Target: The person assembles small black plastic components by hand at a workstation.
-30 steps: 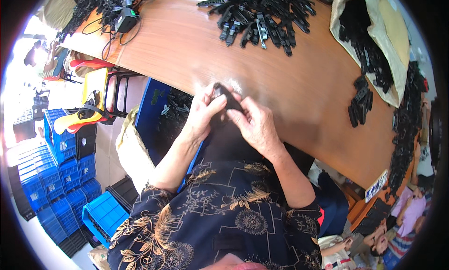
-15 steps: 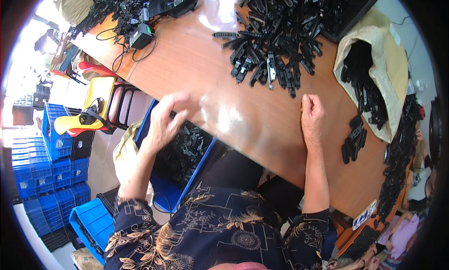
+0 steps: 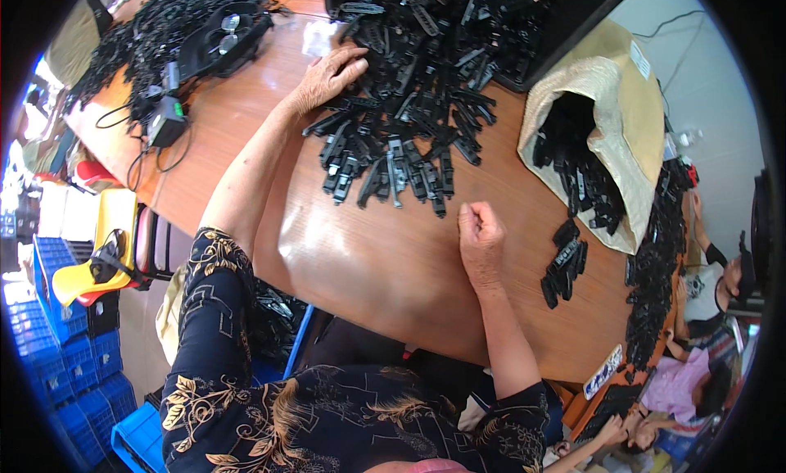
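Note:
My left hand [image 3: 329, 78] lies at the left edge of a large pile of black plastic clip-like parts [image 3: 409, 104] on the wooden table. Its fingers are stretched out and touch the parts there. Below the pile's near tip, my right hand [image 3: 481, 237] rests over the tabletop with its fingers curled in. Whatever may be inside that closed hand is hidden. One part with a pale metal strip [image 3: 396, 172] stands out at the pile's near edge.
Right of the pile, a woven sack [image 3: 610, 104] spills black parts, and a small cluster [image 3: 565, 262] lies beside it. A blue crate [image 3: 299, 342] with parts stands below the table edge. A black tray with glasses [image 3: 225, 43] and a small black box with cables [image 3: 167, 122] are far left. Other people sit at right.
My left hand has moved from above the blue crate up and forward to the pile's left edge. My right hand stays curled. The whole view has shifted, with the table lower and further left.

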`<action>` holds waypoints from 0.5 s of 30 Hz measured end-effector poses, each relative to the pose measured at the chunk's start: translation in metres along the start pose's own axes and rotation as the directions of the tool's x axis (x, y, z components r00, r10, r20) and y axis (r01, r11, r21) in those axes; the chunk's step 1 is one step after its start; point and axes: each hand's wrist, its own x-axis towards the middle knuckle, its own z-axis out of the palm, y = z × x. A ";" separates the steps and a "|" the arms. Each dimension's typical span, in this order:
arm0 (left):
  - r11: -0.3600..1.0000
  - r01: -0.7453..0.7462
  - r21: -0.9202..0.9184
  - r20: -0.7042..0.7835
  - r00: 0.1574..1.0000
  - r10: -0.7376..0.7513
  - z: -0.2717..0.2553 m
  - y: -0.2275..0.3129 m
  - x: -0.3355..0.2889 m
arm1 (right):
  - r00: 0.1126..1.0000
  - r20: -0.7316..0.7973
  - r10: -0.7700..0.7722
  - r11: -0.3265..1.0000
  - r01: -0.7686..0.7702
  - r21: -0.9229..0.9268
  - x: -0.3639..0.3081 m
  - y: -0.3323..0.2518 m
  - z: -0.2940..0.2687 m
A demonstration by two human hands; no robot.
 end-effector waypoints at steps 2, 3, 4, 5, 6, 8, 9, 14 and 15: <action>0.981 -0.072 0.180 -0.013 0.997 0.076 0.013 0.008 0.001 | 0.999 0.002 0.034 0.999 -0.034 -0.009 0.000 0.001 0.001; 0.920 -0.134 0.368 -0.021 0.988 0.152 0.020 0.010 0.000 | 0.999 0.006 0.047 0.999 -0.047 0.010 0.000 0.002 0.001; 0.924 -0.139 0.357 -0.013 0.988 0.154 0.027 0.012 -0.002 | 0.998 0.009 0.061 0.998 -0.061 0.031 -0.001 0.004 0.002; 0.940 -0.123 0.318 -0.040 0.989 0.143 0.030 0.017 -0.006 | 0.998 0.006 0.068 0.997 -0.068 0.028 0.000 0.004 0.004; 0.957 -0.122 0.264 -0.054 0.989 0.141 0.039 0.026 -0.008 | 0.998 -0.009 0.058 0.997 -0.058 0.056 0.000 0.005 0.003; 0.967 -0.166 0.195 -0.115 0.975 0.191 0.042 0.040 -0.019 | 0.998 -0.044 0.038 0.993 -0.033 0.109 0.001 0.005 -0.002; 0.966 -0.156 0.208 -0.139 0.972 0.187 0.045 0.042 -0.026 | 0.998 -0.045 0.037 0.992 -0.031 0.118 0.002 0.004 -0.001; 0.971 -0.069 0.227 -0.181 0.977 0.112 0.057 0.064 -0.053 | 0.996 -0.082 -0.021 0.996 0.028 0.088 0.007 0.004 0.004; 0.966 -0.052 0.252 -0.209 0.972 0.106 0.062 0.062 -0.058 | 0.997 -0.053 0.052 0.991 -0.045 0.129 0.006 0.009 0.006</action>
